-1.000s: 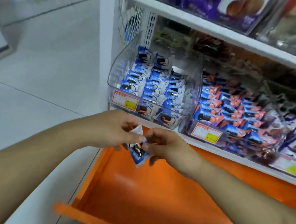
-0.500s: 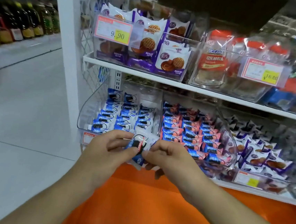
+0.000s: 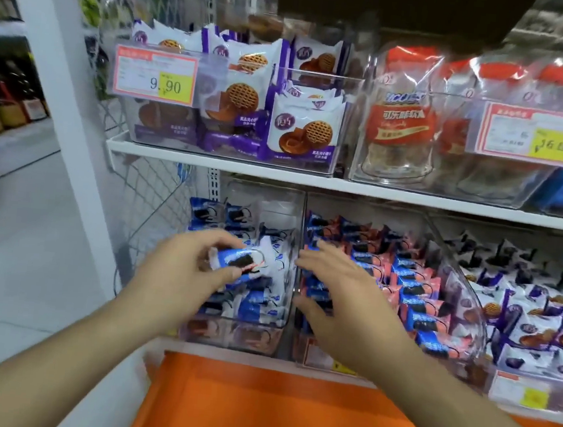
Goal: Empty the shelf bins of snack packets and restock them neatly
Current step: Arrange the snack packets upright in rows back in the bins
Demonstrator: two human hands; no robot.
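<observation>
Restocking under way: left hand (image 3: 185,266) pinches blue packet (image 3: 239,261) over part-filled left bin (image 3: 293,214), frame centre; right hand (image 3: 338,287) spread; rows unfinished.

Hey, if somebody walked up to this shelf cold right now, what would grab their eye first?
Probably the two hands at the lower shelf: the left hand pinches a blue snack packet over the left clear bin, while the right hand spreads open over the bin of blue-and-pink packets. After that, the bright orange panel below the shelf, and the 9.90 price tag on the upper bin.
</observation>
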